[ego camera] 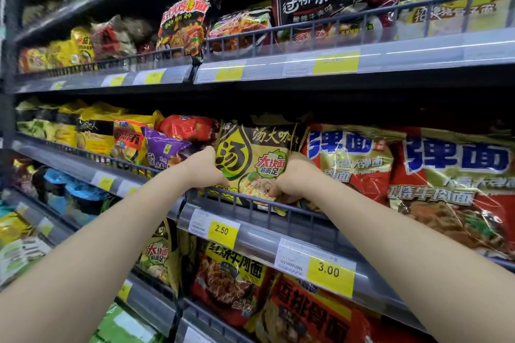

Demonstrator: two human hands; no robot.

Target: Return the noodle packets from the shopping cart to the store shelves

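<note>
A yellow-and-black noodle packet (255, 160) stands upright on the middle shelf (259, 237), behind the shelf's low wire rail (248, 200). My left hand (204, 168) grips the packet's left edge. My right hand (294, 178) grips its lower right corner. Both forearms reach up from the bottom of the view. The packet's bottom edge sits partly behind the rail. The shopping cart is out of sight.
Red and gold noodle packets (354, 159) crowd the right of the same shelf, purple and red ones (164, 147) the left. Shelves above (334, 61) and below (156, 306) are full of packets. Yellow price tags (224, 232) line the shelf edges.
</note>
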